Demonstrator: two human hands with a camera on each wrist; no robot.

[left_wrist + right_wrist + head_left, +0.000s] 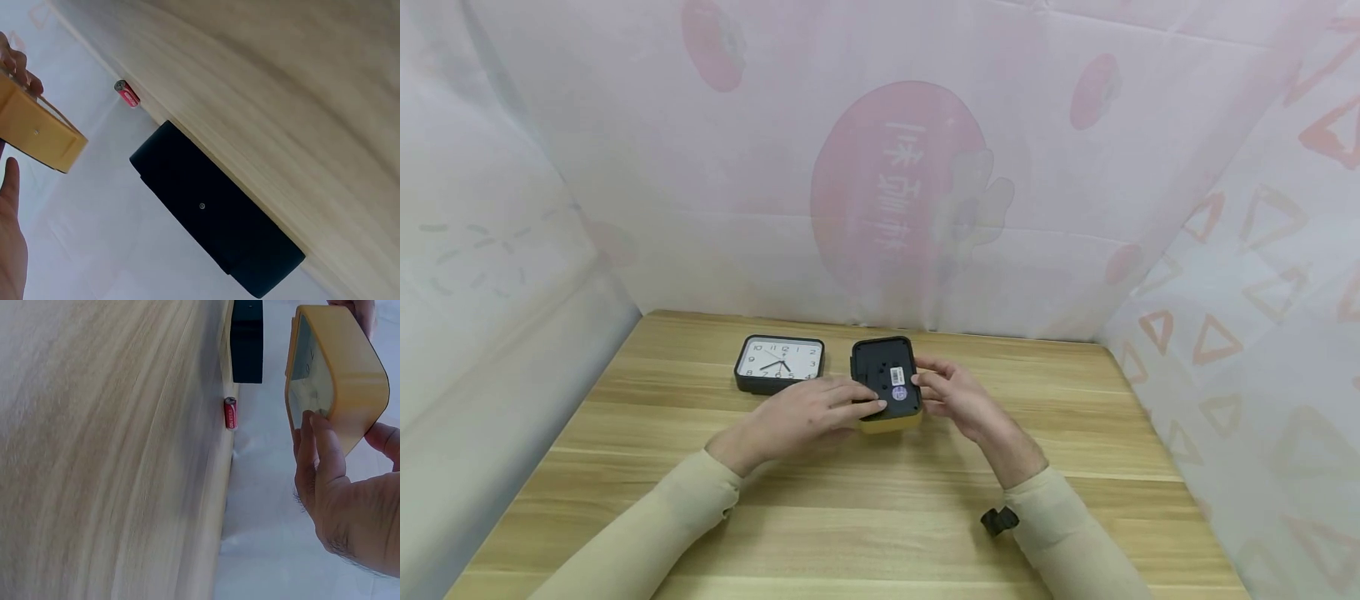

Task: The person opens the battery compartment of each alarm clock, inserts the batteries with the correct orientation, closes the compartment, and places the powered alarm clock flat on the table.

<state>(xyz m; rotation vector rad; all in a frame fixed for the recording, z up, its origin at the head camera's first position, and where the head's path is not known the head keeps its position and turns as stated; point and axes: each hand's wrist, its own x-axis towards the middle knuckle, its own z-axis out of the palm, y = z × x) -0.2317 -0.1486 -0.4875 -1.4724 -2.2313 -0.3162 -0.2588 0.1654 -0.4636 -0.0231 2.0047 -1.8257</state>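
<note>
A yellow alarm clock [887,423] is up off the table with its black back facing up, carrying a white barcode label and a round purple sticker. My right hand [951,396] grips its right side, thumb on the back and fingers against the glass face, as the right wrist view shows. My left hand [808,412] lays its nearly straight fingertips on the clock's black back; its thumb is hidden in the head view. On the table, a small red battery [230,414] lies beyond the clock, hidden from the head view.
A black clock [778,362] with a white dial lies face up on the wooden table [850,533], left of the yellow one. Printed white cloth walls [760,208] enclose the table's back and sides. A small black object [1000,522] hangs at the right sleeve.
</note>
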